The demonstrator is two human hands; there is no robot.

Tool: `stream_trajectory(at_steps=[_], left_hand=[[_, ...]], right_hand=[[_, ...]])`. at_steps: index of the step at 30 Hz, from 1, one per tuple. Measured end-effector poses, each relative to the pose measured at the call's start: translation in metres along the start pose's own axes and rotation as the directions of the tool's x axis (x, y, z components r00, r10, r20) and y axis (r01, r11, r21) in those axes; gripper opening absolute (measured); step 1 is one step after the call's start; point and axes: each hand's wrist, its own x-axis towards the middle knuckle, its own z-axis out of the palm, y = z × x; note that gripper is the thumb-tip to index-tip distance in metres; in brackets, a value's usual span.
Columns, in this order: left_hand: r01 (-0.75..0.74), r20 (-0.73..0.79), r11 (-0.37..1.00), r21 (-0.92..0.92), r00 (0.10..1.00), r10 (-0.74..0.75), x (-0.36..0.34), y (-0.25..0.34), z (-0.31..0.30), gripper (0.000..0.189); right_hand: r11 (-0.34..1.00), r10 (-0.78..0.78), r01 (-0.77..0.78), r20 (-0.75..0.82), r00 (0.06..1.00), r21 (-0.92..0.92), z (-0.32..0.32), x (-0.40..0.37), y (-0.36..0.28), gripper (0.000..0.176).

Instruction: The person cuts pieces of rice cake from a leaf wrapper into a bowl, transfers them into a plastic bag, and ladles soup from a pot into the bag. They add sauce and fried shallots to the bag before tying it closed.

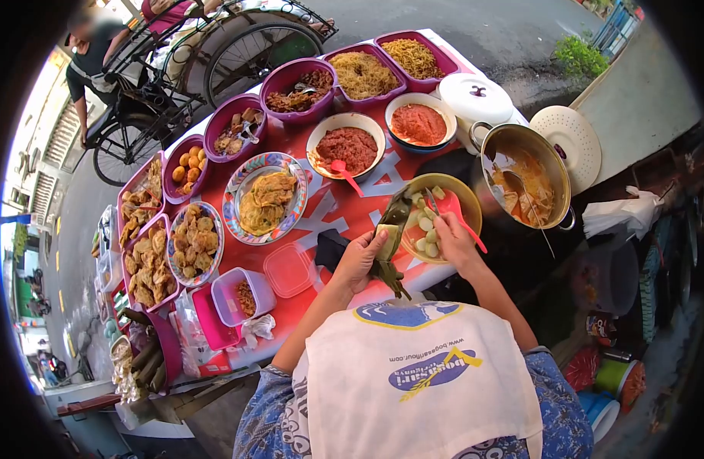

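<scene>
My left hand [358, 258] is closed around a leaf-wrapped rice cake [388, 237], its green leaf [396, 212] peeled partly open and hanging down below the fingers. Close by, my right hand [455, 243] is closed on what looks like a knife, whose thin grey blade [431, 201] points up and away from me; the handle is hidden in the fingers. Both hands are over the near edge of a tan bowl [474, 200]. Pale cut pieces of rice cake [426, 246] lie in it, beside a pink plastic spoon [463, 218].
A steel pot [562, 180] of orange curry with a ladle stands right of the bowl. Bowls of red sambal [350, 145], purple tubs of noodles [365, 74] and plates of fried food [191, 241] crowd the red-and-white table. A three-wheeled cycle [252, 65] and a person are beyond.
</scene>
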Motion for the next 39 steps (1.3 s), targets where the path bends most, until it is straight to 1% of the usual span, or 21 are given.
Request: stream_trajectory(at_steps=[1, 2, 3, 4, 5, 8, 11, 13, 16, 18, 28, 30, 31, 32, 33, 34, 35, 36, 37, 38, 39], left_hand=[[-0.002, -0.072, 1.000, -0.003, 0.997, 0.002, 0.003, -0.001, 0.004, 0.027], [-0.003, -0.141, 1.000, -0.003, 0.990, 0.003, 0.006, -0.001, 0.007, 0.027], [0.002, -0.132, 1.000, -0.002, 0.991, -0.003, 0.010, -0.002, 0.006, 0.027], [-0.020, -0.112, 0.999, 0.036, 0.993, 0.024, 0.015, -0.006, 0.003, 0.027], [-0.043, -0.090, 0.996, 0.074, 0.995, 0.050, 0.020, -0.009, 0.002, 0.027], [-0.090, -0.108, 0.983, 0.158, 0.988, 0.108, 0.030, -0.014, 0.007, 0.026], [-0.144, -0.132, 0.968, 0.208, 0.976, 0.173, 0.034, -0.016, 0.017, 0.026], [-0.123, -0.125, 0.969, 0.216, 0.980, 0.152, 0.034, -0.014, 0.022, 0.026], [-0.123, -0.105, 0.959, 0.255, 0.982, 0.154, 0.038, -0.017, 0.021, 0.028], [-0.138, -0.088, 0.948, 0.285, 0.982, 0.170, 0.040, -0.018, 0.019, 0.029], [-0.026, -0.079, 0.956, 0.291, 0.996, 0.051, 0.044, -0.015, 0.013, 0.031], [0.010, -0.070, 0.958, 0.287, 0.997, 0.011, 0.050, -0.013, 0.008, 0.031], [0.057, -0.018, 0.970, 0.238, 0.998, -0.055, 0.054, -0.011, 0.004, 0.031], [0.107, 0.039, 0.976, 0.191, 0.992, -0.117, 0.057, -0.008, 0.002, 0.031], [0.105, 0.036, 0.976, 0.189, 0.993, -0.114, 0.059, -0.002, 0.000, 0.031], [0.154, 0.066, 0.966, 0.209, 0.983, -0.171, 0.061, 0.003, -0.001, 0.031], [0.200, 0.096, 0.952, 0.231, 0.969, -0.227, 0.064, 0.007, -0.002, 0.032], [0.199, 0.097, 0.953, 0.230, 0.969, -0.226, 0.066, 0.009, -0.002, 0.032], [0.190, 0.061, 0.941, 0.279, 0.975, -0.215, 0.069, 0.010, -0.002, 0.033], [0.182, 0.026, 0.927, 0.328, 0.979, -0.202, 0.071, 0.011, -0.002, 0.033], [0.186, 0.026, 0.926, 0.328, 0.978, -0.206, 0.072, 0.011, 0.001, 0.033]], right_hand=[[0.977, -0.181, 0.185, 0.048, 0.982, -0.102, -0.006, 0.001, 0.009, 0.019], [0.977, -0.181, 0.184, 0.040, 0.983, -0.104, -0.009, -0.005, 0.017, 0.019], [0.896, -0.288, 0.289, 0.054, 0.956, -0.338, -0.007, -0.019, 0.003, 0.016], [0.750, -0.380, 0.367, 0.095, 0.920, -0.551, -0.003, -0.033, -0.009, 0.014], [0.686, -0.417, 0.388, 0.104, 0.903, -0.616, 0.003, -0.043, -0.017, 0.013], [0.614, -0.428, 0.316, 0.031, 0.903, -0.724, 0.016, -0.050, -0.011, 0.012], [0.604, -0.432, 0.304, 0.018, 0.902, -0.736, 0.019, -0.050, -0.004, 0.012], [0.593, -0.427, 0.293, 0.016, 0.904, -0.750, 0.020, -0.050, -0.003, 0.012], [0.577, -0.309, 0.218, 0.037, 0.950, -0.787, 0.021, -0.048, -0.003, 0.013], [0.574, -0.147, 0.117, 0.039, 0.988, -0.811, 0.022, -0.045, 0.003, 0.015], [0.641, -0.025, 0.055, 0.051, 0.998, -0.765, 0.022, -0.035, 0.012, 0.017], [0.747, -0.122, 0.187, 0.146, 0.982, -0.637, 0.015, -0.029, 0.018, 0.017], [0.747, -0.123, 0.190, 0.149, 0.981, -0.636, 0.008, -0.025, 0.015, 0.017], [0.905, 0.151, -0.048, 0.216, 0.965, -0.422, -0.002, -0.019, 0.009, 0.018], [0.922, 0.383, -0.331, 0.344, 0.857, -0.203, -0.008, -0.016, 0.006, 0.019], [0.921, 0.384, -0.331, 0.346, 0.856, -0.204, -0.011, -0.016, 0.008, 0.019], [0.964, 0.151, -0.082, 0.268, 0.952, -0.255, -0.014, -0.015, 0.012, 0.019], [0.932, -0.103, 0.165, 0.202, 0.974, -0.323, -0.015, -0.016, 0.011, 0.020], [0.901, -0.192, 0.226, 0.126, 0.973, -0.370, -0.015, -0.017, 0.009, 0.019], [0.901, -0.191, 0.224, 0.125, 0.974, -0.370, -0.015, -0.020, 0.003, 0.019], [0.821, -0.243, 0.268, 0.118, 0.963, -0.505, -0.013, -0.024, -0.006, 0.017]])
